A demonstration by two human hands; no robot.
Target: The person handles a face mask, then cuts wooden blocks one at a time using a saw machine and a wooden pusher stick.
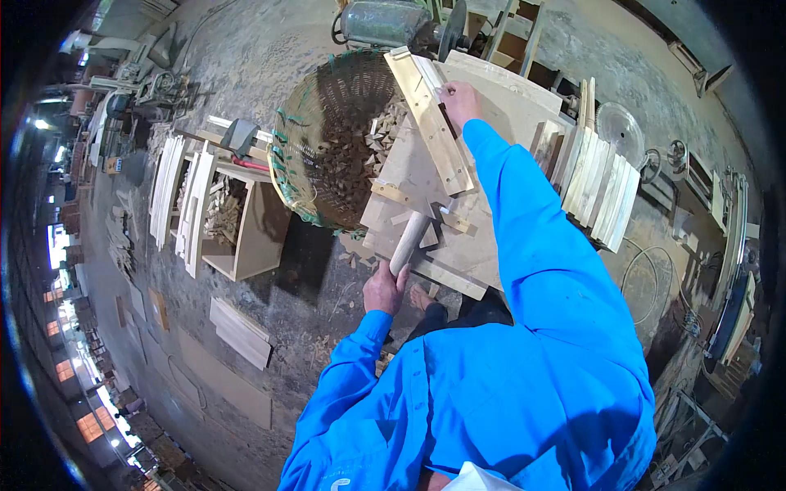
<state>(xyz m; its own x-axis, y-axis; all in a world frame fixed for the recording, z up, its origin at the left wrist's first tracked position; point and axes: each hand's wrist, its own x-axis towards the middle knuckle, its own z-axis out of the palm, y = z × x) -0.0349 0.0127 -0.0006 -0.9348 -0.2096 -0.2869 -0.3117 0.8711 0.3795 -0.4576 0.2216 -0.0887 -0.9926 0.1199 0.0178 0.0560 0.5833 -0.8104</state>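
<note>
A pale, rounded wooden bar [409, 243] is gripped at its near end, slanted over a worktop [514, 106]; farther out, a holed yellowish board [431, 123] is laid diagonally, a whitish wooden strip [427, 72] touched alongside its far half.

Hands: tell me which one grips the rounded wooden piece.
The left hand, lower in the view, grips the near end of the rounded wooden piece; the right hand is farther up, by the long slanting board.

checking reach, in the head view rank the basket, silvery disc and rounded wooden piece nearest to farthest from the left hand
1. Rounded wooden piece, held in the left hand
2. Basket, ahead and left
3. Silvery disc, far right
</note>
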